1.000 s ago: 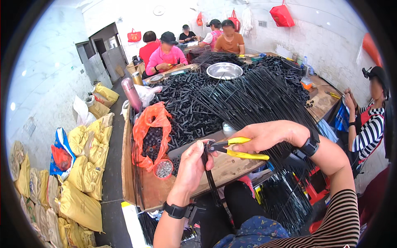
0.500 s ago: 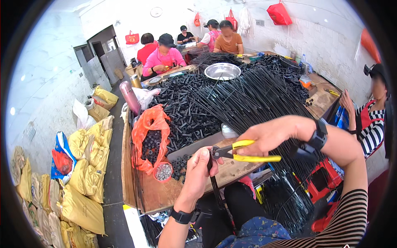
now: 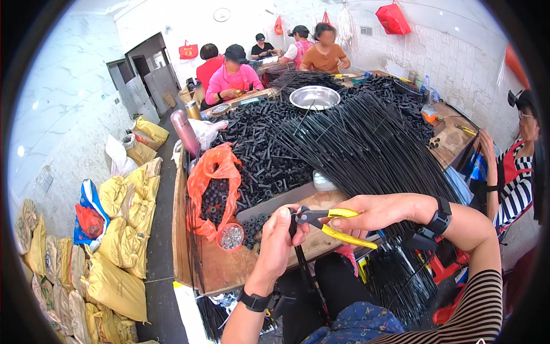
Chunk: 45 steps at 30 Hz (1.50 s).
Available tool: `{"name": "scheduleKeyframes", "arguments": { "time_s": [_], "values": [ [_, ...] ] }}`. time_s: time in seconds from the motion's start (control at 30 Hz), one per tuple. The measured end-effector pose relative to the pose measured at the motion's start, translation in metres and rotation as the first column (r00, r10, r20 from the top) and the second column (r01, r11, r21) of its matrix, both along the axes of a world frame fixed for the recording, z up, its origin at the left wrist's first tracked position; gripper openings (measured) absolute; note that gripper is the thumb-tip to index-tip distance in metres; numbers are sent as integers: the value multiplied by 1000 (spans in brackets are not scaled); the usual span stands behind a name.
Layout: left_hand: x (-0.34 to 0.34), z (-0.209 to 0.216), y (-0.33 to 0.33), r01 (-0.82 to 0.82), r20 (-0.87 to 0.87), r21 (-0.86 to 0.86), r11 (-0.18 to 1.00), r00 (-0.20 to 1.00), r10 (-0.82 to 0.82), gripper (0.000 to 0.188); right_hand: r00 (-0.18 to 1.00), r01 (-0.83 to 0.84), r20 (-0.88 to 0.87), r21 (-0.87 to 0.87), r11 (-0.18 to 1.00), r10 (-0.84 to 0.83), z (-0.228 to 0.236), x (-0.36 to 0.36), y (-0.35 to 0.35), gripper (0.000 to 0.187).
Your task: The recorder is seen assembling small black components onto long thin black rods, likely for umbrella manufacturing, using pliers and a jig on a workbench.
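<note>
Yellow-handled pliers [image 3: 337, 233] clasped in the right hand [image 3: 378, 212] meet black strips [image 3: 301, 261] clamped in the left hand [image 3: 276, 238].

Bright yellow handles on the pliers [image 3: 344, 235], I'm getting that loud and clear, dark grey at their head! Black on the strips [image 3: 302, 261], black on the rods [image 3: 372, 149] to the right. Left, I see an orange-red plastic bag [image 3: 197, 178], a pink flask [image 3: 184, 131], yellow sacks [image 3: 117, 286]! Near right, a sleeve [image 3: 475, 304] in dark and tan stripes; near me, blue patterned cloth [image 3: 366, 318]; far off, a hot-pink top [image 3: 246, 77]!
</note>
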<state>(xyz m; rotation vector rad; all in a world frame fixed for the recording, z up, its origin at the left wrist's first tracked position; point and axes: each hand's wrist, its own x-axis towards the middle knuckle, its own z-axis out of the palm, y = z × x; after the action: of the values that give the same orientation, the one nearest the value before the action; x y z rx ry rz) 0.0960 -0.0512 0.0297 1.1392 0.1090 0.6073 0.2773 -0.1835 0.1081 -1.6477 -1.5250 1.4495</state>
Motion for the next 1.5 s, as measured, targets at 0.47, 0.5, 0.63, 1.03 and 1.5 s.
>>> {"name": "scheduleKeyframes", "arguments": {
  "time_s": [0.47, 0.5, 0.63, 1.03, 1.5],
  "values": [
    [-1, -2, -2, -70, -12, 62, 996, 997, 71, 37, 989, 22, -142, -60, 998, -30, 1, -2, -2, 47],
    [-1, -2, -2, -70, -13, 61, 996, 997, 71, 37, 989, 22, -142, -60, 998, -30, 1, -2, -2, 47],
    [-1, -1, -3, -78, -29, 76, 994, 996, 80, 36, 997, 14, -80, -37, 999, -17, 1, -2, -1, 44],
    [-2, -2, -3, -64, -19, 39, 997, 998, 64, 36, 981, 59, -182, -74, 995, -72, -5, -6, -4, 48],
    [-3, -2, -4, -73, -21, 75, 995, 997, 75, 36, 981, 32, -186, -139, 990, -57, -5, -2, -3, 47]
  ]
}}
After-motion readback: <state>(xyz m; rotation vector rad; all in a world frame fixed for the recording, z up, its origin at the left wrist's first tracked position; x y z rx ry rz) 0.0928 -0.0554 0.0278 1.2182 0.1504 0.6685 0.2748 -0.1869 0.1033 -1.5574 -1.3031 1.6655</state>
